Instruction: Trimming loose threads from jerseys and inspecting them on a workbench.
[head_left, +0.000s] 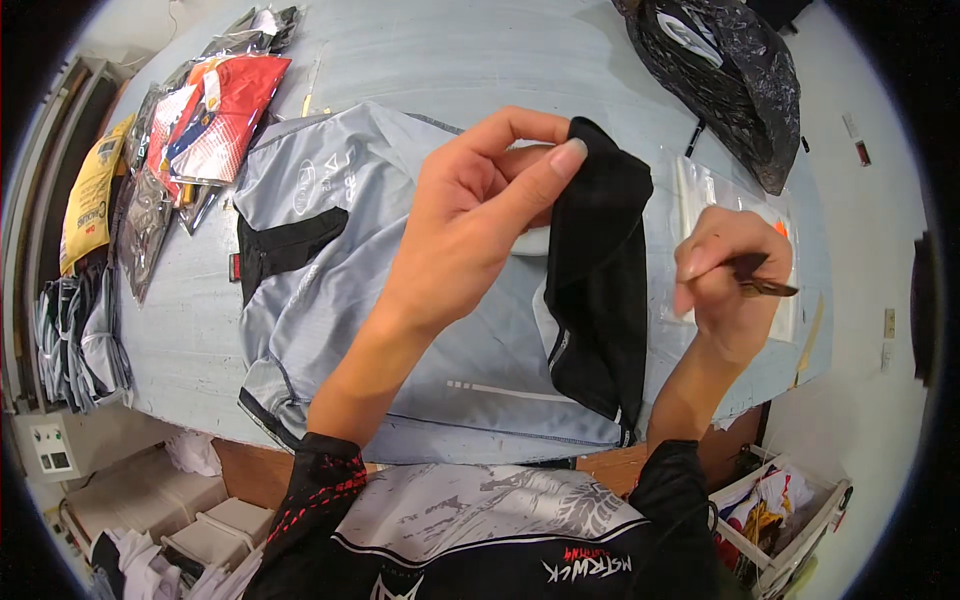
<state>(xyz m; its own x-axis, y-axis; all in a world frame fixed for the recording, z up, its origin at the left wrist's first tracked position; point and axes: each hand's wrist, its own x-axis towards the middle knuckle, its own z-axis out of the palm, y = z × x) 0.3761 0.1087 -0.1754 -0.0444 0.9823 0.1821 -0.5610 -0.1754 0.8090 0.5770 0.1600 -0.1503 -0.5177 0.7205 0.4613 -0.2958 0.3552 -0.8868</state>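
A light grey shirt (350, 330) with black parts lies spread over the table in front of me. My left hand (490, 190) pinches the top edge of its black fabric panel (600, 270) between thumb and forefinger. The panel is lifted and hangs down toward the table's near edge. To its right, my right hand (730, 270) is closed around small dark thread snips (765, 280), whose pointed end sticks out past the fingers. The rest of the snips is hidden in the palm. A black strip with a red label (236, 267) shows at the shirt's left side.
Packed garments in clear bags (215, 120) and a yellow packet (92, 195) pile up at the left. A black plastic bag (730, 80) sits far right, with a pen (695, 138) and clear plastic sleeves (700, 185) nearby. Below right stands a crate of cloth (775, 510).
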